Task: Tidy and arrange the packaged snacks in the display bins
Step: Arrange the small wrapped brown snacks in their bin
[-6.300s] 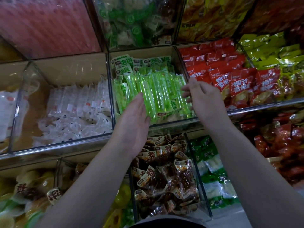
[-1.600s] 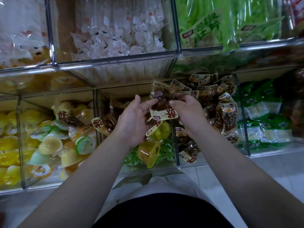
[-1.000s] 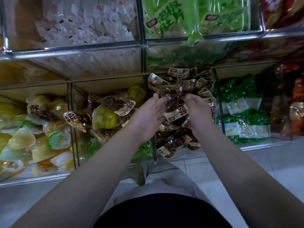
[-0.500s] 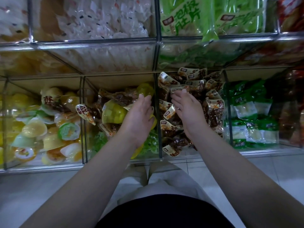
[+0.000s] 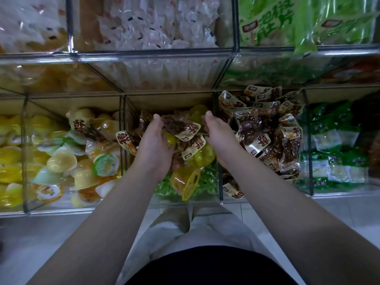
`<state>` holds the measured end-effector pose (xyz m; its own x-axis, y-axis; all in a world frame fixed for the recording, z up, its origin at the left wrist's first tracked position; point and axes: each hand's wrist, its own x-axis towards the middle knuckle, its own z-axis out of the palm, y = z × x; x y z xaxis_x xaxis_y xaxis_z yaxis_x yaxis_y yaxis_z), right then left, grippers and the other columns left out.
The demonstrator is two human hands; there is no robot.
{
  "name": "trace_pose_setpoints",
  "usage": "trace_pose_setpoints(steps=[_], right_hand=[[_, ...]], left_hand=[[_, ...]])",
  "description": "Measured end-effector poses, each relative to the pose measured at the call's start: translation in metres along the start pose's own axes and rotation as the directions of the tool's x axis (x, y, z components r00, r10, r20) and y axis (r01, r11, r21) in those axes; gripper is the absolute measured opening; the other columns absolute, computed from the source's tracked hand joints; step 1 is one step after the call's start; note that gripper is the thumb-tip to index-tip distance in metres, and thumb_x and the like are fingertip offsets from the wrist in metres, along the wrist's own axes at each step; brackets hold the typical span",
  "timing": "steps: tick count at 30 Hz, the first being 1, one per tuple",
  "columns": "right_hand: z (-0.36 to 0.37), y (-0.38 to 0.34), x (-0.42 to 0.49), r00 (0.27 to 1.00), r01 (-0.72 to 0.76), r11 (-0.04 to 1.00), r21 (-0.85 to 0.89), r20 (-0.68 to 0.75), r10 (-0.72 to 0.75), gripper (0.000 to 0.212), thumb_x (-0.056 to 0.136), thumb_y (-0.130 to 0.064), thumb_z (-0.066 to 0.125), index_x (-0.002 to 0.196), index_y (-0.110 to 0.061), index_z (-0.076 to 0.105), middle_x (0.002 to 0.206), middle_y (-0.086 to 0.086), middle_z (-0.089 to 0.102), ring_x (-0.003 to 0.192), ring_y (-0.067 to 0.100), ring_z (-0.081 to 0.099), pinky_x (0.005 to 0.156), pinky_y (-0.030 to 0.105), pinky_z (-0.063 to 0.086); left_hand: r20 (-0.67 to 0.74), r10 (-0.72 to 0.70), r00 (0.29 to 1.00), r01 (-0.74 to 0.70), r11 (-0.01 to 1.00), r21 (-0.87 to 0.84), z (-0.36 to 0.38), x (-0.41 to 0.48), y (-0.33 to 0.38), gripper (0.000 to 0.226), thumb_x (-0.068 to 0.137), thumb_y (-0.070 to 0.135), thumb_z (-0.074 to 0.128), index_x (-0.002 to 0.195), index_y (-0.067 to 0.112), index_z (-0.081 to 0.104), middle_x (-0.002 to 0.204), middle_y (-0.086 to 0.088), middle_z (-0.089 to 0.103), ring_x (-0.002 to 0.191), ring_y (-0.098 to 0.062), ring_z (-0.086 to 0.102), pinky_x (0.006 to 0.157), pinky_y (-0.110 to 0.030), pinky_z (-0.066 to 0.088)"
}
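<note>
Brown snack packets (image 5: pixel 185 130) with orange-and-white labels lie on top of yellow jelly cups (image 5: pixel 202 156) in the middle clear bin (image 5: pixel 185 201) of the lower row. My left hand (image 5: pixel 155 142) and my right hand (image 5: pixel 219 134) are both inside this bin. They cup the brown packets from either side, fingers curled under and around them, thumbs pointing up. My right fingertips are hidden behind the packets. The bin to the right (image 5: pixel 221 182) holds a pile of the same brown packets (image 5: pixel 267 130).
The left bin holds mixed jelly cups (image 5: pixel 61 161) with a few stray brown packets (image 5: pixel 125 140). Green packets (image 5: pixel 333 140) fill the far-right bin. The upper shelf has white wrapped snacks (image 5: pixel 156 27) and green bags (image 5: pixel 287 21). A metal shelf rail (image 5: pixel 144 53) overhangs the lower bins.
Both hands have moved left, from the brown-packet bin and its divider into the middle bin, and now close round brown packets lying on the jelly cups.
</note>
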<state>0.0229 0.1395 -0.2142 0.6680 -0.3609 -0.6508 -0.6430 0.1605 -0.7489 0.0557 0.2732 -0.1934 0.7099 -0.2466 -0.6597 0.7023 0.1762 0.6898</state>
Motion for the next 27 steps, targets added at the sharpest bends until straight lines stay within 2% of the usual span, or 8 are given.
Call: trace_pose_setpoints(steps=[5,9,11,13,17,21,23,27], right_hand=[[0.014,-0.006,0.004,1.000,-0.022,0.998,-0.054,-0.019,0.021,0.052,0.100,-0.048,0.038,0.143,-0.019,0.046,0.145,0.004,0.047,0.133,0.025,0.043,0.112,0.038,0.031],[0.018,-0.013,0.002,1.000,-0.006,0.986,-0.168,0.021,0.009,0.052,0.103,-0.044,0.034,0.143,-0.012,0.045,0.147,0.006,0.044,0.131,0.022,0.042,0.092,0.026,0.028],[0.018,-0.015,-0.003,0.999,0.025,0.971,-0.238,0.039,-0.016,0.054,0.103,-0.045,0.034,0.137,-0.006,0.050,0.139,0.010,0.051,0.114,0.017,0.048,0.090,0.027,0.033],[0.018,-0.015,-0.008,0.998,0.057,0.957,-0.285,0.041,-0.047,0.054,0.103,-0.044,0.036,0.131,-0.001,0.054,0.135,0.014,0.055,0.113,0.020,0.053,0.092,0.031,0.039],[0.016,-0.014,-0.011,0.995,0.101,0.962,-0.253,0.053,-0.090,0.048,0.102,-0.042,0.040,0.132,-0.008,0.056,0.121,0.000,0.058,0.104,0.007,0.047,0.087,0.024,0.036],[0.011,-0.010,-0.010,0.992,0.120,0.967,-0.226,-0.001,-0.123,0.038,0.098,-0.039,0.051,0.107,-0.006,0.068,0.101,0.000,0.067,0.100,0.016,0.061,0.083,0.029,0.046],[0.008,-0.008,-0.008,0.991,0.124,0.975,-0.184,-0.031,-0.132,0.023,0.093,-0.036,0.063,0.087,-0.015,0.071,0.091,0.001,0.071,0.093,0.015,0.065,0.087,0.035,0.052],[0.008,-0.004,-0.004,0.991,0.118,0.987,-0.105,-0.049,-0.123,0.010,0.080,-0.018,0.078,0.076,-0.024,0.071,0.086,-0.004,0.072,0.090,0.012,0.067,0.091,0.035,0.055]], left_hand=[[0.041,-0.041,0.998,0.041,0.999,0.005,-0.004,0.010,0.006,0.064,0.101,0.054,0.028,0.155,0.019,0.020,0.161,0.001,0.019,0.149,-0.017,0.009,0.118,-0.042,0.013],[0.061,-0.077,0.995,0.077,0.997,-0.007,-0.005,0.017,0.008,0.063,0.102,0.051,0.026,0.153,0.014,0.025,0.157,0.001,0.031,0.146,-0.015,0.021,0.114,-0.041,0.018],[0.041,-0.085,0.995,0.086,0.996,-0.007,-0.009,0.021,0.007,0.063,0.102,0.051,0.029,0.152,0.012,0.028,0.155,0.000,0.035,0.143,-0.013,0.028,0.107,-0.040,0.025],[0.031,-0.083,0.996,0.084,0.996,-0.021,-0.014,0.026,0.006,0.061,0.101,0.051,0.031,0.147,0.011,0.037,0.149,-0.001,0.044,0.135,-0.013,0.039,0.098,-0.037,0.031],[-0.007,-0.069,0.998,0.068,0.996,-0.063,-0.014,0.022,0.005,0.047,0.103,0.042,0.034,0.135,0.012,0.051,0.131,0.000,0.060,0.111,-0.008,0.054,0.083,-0.032,0.039],[-0.071,-0.052,0.996,0.044,0.993,-0.106,-0.011,0.017,0.002,0.038,0.103,0.031,0.040,0.129,0.009,0.056,0.126,-0.003,0.063,0.121,-0.018,0.054,0.094,-0.036,0.043],[-0.089,-0.053,0.995,0.043,0.993,-0.108,-0.010,0.014,0.000,0.038,0.104,0.029,0.039,0.128,0.005,0.057,0.126,-0.005,0.063,0.117,-0.019,0.056,0.097,-0.036,0.044],[-0.089,-0.064,0.994,0.052,0.990,-0.134,-0.011,0.007,-0.004,0.042,0.103,0.028,0.039,0.130,0.000,0.055,0.108,-0.007,0.064,0.093,-0.015,0.056,0.079,-0.029,0.048]])
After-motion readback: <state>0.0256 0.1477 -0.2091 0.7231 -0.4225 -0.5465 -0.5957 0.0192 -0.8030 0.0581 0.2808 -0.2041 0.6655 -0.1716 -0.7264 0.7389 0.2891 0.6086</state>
